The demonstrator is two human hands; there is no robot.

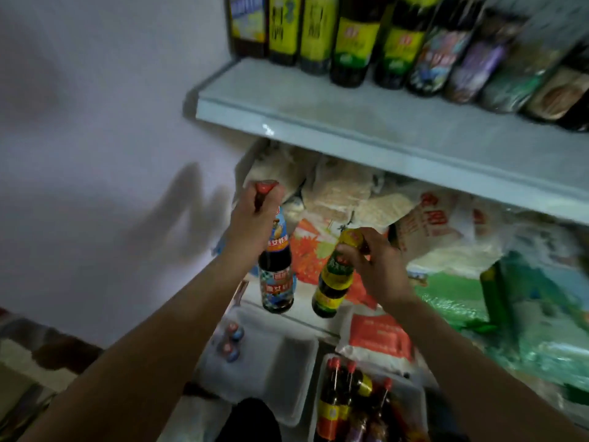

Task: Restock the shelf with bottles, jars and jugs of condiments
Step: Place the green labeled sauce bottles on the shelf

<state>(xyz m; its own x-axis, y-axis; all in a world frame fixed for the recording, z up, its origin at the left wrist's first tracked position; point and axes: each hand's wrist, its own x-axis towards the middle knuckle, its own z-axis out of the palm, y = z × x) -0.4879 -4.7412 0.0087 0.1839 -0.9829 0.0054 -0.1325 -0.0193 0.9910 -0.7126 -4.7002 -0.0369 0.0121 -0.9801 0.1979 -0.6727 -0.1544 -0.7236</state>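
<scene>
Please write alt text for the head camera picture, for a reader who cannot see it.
A person holds two dark sauce bottles by their necks below a white shelf: the left hand grips a red-capped bottle, the right hand a yellow-capped bottle. More bottles line the shelf above; a tray of bottles sits below.

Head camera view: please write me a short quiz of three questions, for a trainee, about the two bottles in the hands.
1. True or false: the left hand grips the red-capped bottle by its neck.
2. Which cap has the bottle in the right hand? A) blue B) yellow C) white
3. Fill in: the dark bottles on the upper shelf stand at its ____, leaving the front bare.

Key: 1 true; 2 B, the yellow-capped bottle; 3 back.
</scene>
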